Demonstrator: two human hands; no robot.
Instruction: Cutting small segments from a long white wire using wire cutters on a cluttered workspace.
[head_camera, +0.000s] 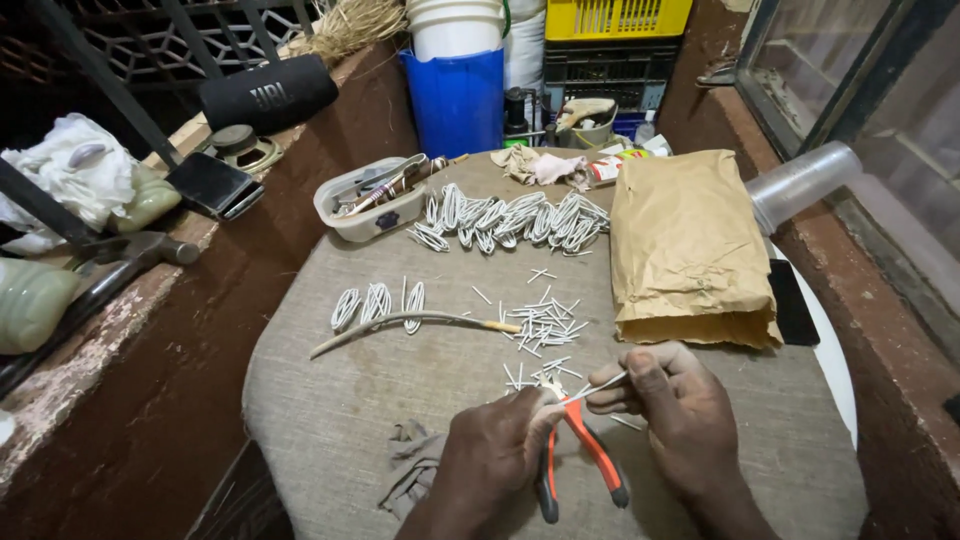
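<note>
My left hand (492, 452) grips orange-handled pliers (585, 455) near the front of a round cloth-covered table (330, 400). My right hand (672, 405) pinches a short white wire piece (600, 386) whose other end sits at the pliers' jaws. Several cut white wire bits (545, 322) lie scattered just beyond my hands. Three small white wire coils (377, 303) rest at the left, beside a long thin stick (410, 325). A row of several more white coils (510, 220) lies farther back.
A brown paper bag (688, 245) lies at the right, a clear plastic cup (800, 185) behind it. A plastic tub of tools (372, 200) sits back left. Blue bucket (458, 100), crates and a black cylindrical speaker (268, 95) stand beyond. Cloth scraps (412, 470) lie by my left wrist.
</note>
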